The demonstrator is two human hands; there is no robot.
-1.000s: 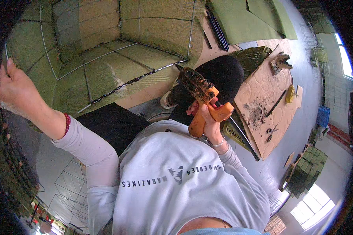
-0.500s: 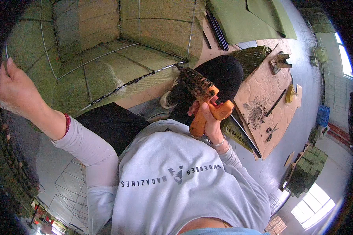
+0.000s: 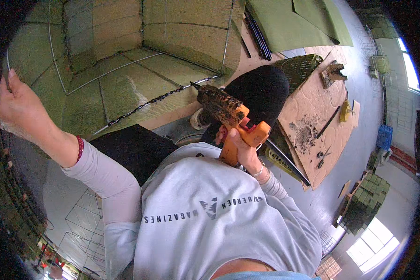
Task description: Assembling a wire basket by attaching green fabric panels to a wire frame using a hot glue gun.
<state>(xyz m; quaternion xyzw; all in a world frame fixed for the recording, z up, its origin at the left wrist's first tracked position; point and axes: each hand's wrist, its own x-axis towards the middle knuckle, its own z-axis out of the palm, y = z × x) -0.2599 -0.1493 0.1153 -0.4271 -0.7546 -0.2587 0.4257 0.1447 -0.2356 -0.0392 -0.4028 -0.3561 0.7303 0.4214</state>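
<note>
An orange hot glue gun (image 3: pixel 219 105), its front crusted dark brown, is gripped in my right hand (image 3: pixel 243 151). A long black glue stick (image 3: pixel 287 161) juts out of its rear. The nozzle points at a metal rod (image 3: pixel 149 101) coated with lumpy black glue, close to the rod's right end; whether it touches cannot be seen. This rod runs along the near edge of a large wire-framed box (image 3: pixel 116 70) lined with green mesh. At the far left, my left hand (image 3: pixel 25 105) pinches a thin wire of the frame between thumb and fingers.
Right of my knee lies a tan board (image 3: pixel 322 126) with black crumbs, scissors (image 3: pixel 323 157), a black stick (image 3: pixel 328 122) and a yellow tool (image 3: pixel 345 112). Green sheeting (image 3: pixel 303 23) and black rods (image 3: pixel 258 37) lie beyond. Wire frames (image 3: pixel 81 224) stand at lower left.
My right hand has moved the glue gun a little left, so its nozzle sits farther left along the rod. My left hand stays where it was.
</note>
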